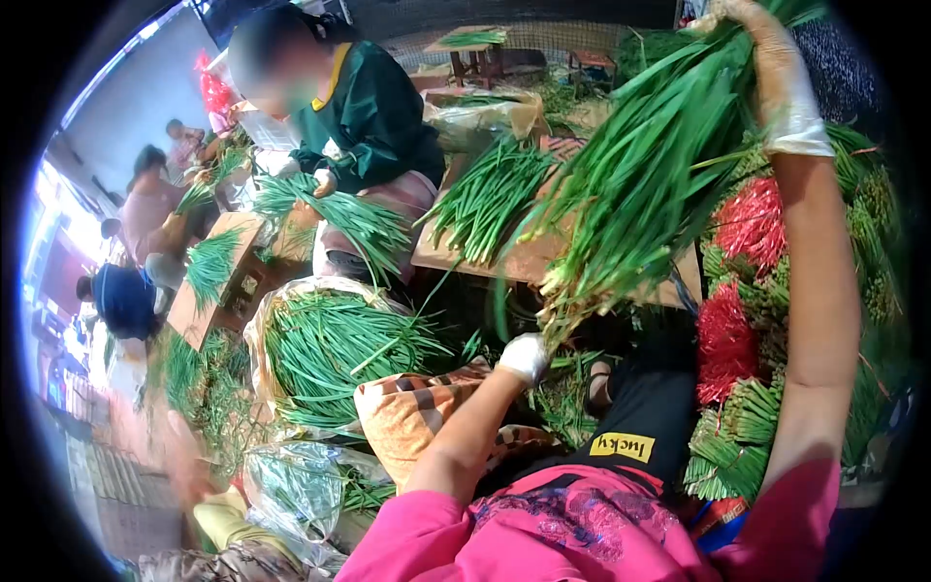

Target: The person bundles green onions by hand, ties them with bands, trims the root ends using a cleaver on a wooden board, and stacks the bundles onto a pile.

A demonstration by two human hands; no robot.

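A large bunch of long green stalks hangs slantwise in front of me, leafy tops at the upper right and pale root ends lower left. Gloved in white, my right hand is raised at the top right and closed round the leafy end. My left hand, also gloved, is closed at the root ends, its fingers partly hidden. Behind the bunch, another pile of green stalks lies on a wooden board.
An open sack of green stalks stands left of my knees. Tied bundles and red ties are stacked at my right. A co-worker sits opposite, holding stalks. More people sit at the far left near a small table.
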